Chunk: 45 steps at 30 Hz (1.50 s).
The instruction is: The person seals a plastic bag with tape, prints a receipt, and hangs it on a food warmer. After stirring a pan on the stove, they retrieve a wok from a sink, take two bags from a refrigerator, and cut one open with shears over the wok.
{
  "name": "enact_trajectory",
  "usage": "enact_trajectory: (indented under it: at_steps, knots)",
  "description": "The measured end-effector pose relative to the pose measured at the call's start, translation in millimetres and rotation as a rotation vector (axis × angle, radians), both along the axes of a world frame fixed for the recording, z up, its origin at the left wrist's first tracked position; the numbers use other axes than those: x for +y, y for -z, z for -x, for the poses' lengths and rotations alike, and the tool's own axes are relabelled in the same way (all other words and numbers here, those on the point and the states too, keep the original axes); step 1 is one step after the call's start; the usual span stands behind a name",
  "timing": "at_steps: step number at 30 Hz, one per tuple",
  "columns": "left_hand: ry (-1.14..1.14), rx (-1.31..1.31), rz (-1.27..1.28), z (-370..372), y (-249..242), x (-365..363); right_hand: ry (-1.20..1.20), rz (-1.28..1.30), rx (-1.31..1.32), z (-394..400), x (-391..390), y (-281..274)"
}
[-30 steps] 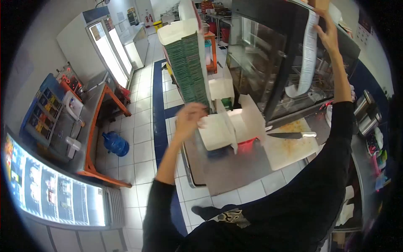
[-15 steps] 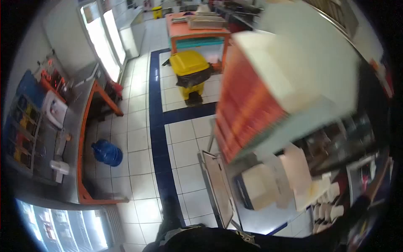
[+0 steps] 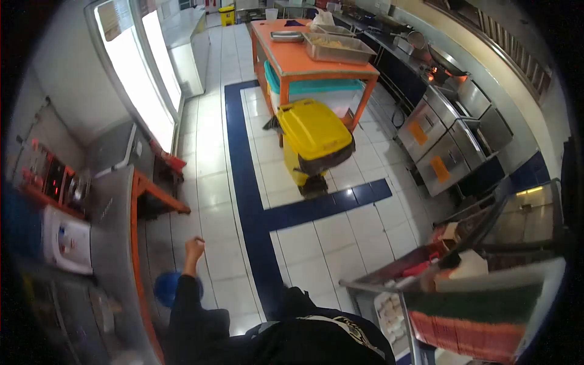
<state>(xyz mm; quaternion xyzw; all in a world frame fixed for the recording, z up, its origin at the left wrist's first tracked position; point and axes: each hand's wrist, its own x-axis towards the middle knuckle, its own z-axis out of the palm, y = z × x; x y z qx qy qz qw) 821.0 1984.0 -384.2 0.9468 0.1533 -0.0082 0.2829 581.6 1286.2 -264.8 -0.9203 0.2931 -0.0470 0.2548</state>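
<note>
My left hand [image 3: 194, 248] is raised in front of my body over the tiled floor, at the end of a dark sleeve. Its fingers look loosely curled, and nothing shows in them. Below and beside that forearm stands a blue water jug [image 3: 167, 288], partly hidden by the sleeve; hand and jug are apart. My right hand does not appear.
A yellow wheeled bin [image 3: 313, 131] stands ahead, before an orange table [image 3: 286, 52] bearing metal trays [image 3: 340, 48]. A steel counter [image 3: 112, 225] runs along the left. At lower right is a cart with a red stack [image 3: 465, 334]; a wok [image 3: 449, 61] sits over flame.
My view has moved forward and the bin appears nearer. The red and white stack has shifted to the lower right edge. My left hand has come into view.
</note>
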Motion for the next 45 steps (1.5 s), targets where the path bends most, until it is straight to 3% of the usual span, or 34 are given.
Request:
enact_trajectory:
  at_steps: [5, 6, 7, 8, 10, 12, 13, 14, 15, 16, 17, 18, 20, 22, 23, 25, 26, 27, 28, 29, 30, 31, 32, 33, 34, 35, 38, 39, 40, 41, 42, 43, 45]
  knots:
    - [0.206, -0.033, -0.177, -282, -31, -44, -0.027, -0.232, 0.465, -151, 86, 101]
    - [0.120, 0.139, -0.047, -320, -34, -54, -0.029, -0.258, 0.531, -191, 102, 116]
    - [0.255, -0.192, -0.136, -349, 11, -45, -0.026, -0.284, 0.596, -230, 121, 129]
    - [0.270, -0.114, -0.172, -368, -3, -52, -0.038, -0.293, 0.651, -273, 137, 136]
    - [0.119, 0.218, 0.121, -397, -21, -57, -0.151, -0.290, 0.700, -360, 170, 147]
    - [0.011, 0.066, 0.018, -409, -15, -39, -0.345, -0.255, 0.627, -475, 200, 150]
    - [0.125, 0.047, -0.134, -415, -3, -16, -0.431, -0.251, 0.560, -545, 215, 147]
    - [0.327, -0.417, -0.562, -411, 51, 19, -0.456, -0.290, 0.490, -630, 237, 134]
    - [0.185, 0.224, -0.007, -431, 30, 42, -0.128, -0.629, 0.579, -722, 276, 71]
    - [0.038, 0.179, 0.026, -432, 54, 68, -0.454, -0.283, 0.338, -785, 286, 110]
    - [-0.074, 0.383, 0.040, -462, 51, 90, -0.362, -0.474, 0.233, -858, 329, 41]
    - [-0.114, 0.542, 0.025, -505, 52, 112, -0.496, -0.307, 0.249, -921, 354, 44]
    - [-0.146, 0.724, 0.013, -592, 57, 149, -0.564, -0.361, -0.207, -1016, 398, 75]
    - [-0.092, 0.802, 0.003, -688, 59, 181, -0.469, -0.390, 0.202, -1096, 438, 68]
    - [-0.043, 0.825, -0.002, -734, 56, 194, -0.598, -0.392, 0.028, -1130, 448, 104]
    - [0.157, 0.815, -0.035, -835, 49, 223, -0.517, -0.463, 0.199, -1205, 480, 49]
    - [0.291, 0.767, -0.065, -894, 46, 237, -0.473, -0.508, 0.265, -1252, 502, 26]
    - [0.389, 0.704, -0.087, -960, 42, 250, -0.525, -0.841, 0.065, -1294, 499, 55]
    - [0.445, 0.642, -0.092, -1038, 40, 264, -0.574, -0.631, 0.153, -1349, 505, 58]
    - [0.028, 0.711, 0.092, -1126, 5, 257, -0.534, -0.640, 0.176, -1398, 509, 64]
    - [0.083, 0.585, 0.037, -1209, -26, 252, -0.494, -0.649, 0.198, -1445, 512, 74]
    - [0.227, 0.494, 0.007, -1287, -7, 270, -0.454, -0.658, 0.219, -1493, 515, 83]
    - [0.540, 0.215, -0.152, -1358, 47, 299, -0.449, -0.476, 0.135, -1545, 527, 68]
    - [0.576, 0.039, -0.246, -1424, 33, 303, -0.371, -0.545, 0.113, -1601, 538, 71]
    - [0.505, 0.057, -0.056, -1483, 18, 308, -0.296, -0.613, 0.107, -1649, 548, 75]
    - [0.536, 0.056, -0.379, -1536, 0, 309, -0.236, -0.687, 0.101, -1702, 561, 80]
    - [0.033, 0.109, 0.028, -1650, -41, 322, -0.252, -0.363, 0.256, -1873, 607, 101]
    - [0.077, 0.171, -0.154, -1675, -38, 336, -0.313, -0.406, 0.180, -1927, 627, 103]
    - [-0.215, 0.298, -0.031, -1702, -31, 345, -0.369, -0.441, 0.102, -1980, 641, 104]
    - [-0.086, 0.279, -0.325, -1720, -4, 364, -0.297, -0.540, 0.151, -2036, 660, 97]
    - [0.029, 0.403, -0.342, -1740, -21, 371, -0.215, -0.640, 0.189, -2093, 682, 75]
    - [-0.069, 0.502, -0.162, -1769, -61, 370, -0.352, -0.529, 0.180, -2148, 696, 56]
    - [-0.073, 0.596, -0.068, -1809, -33, 403, -0.235, -0.727, 0.016, -2252, 726, 51]
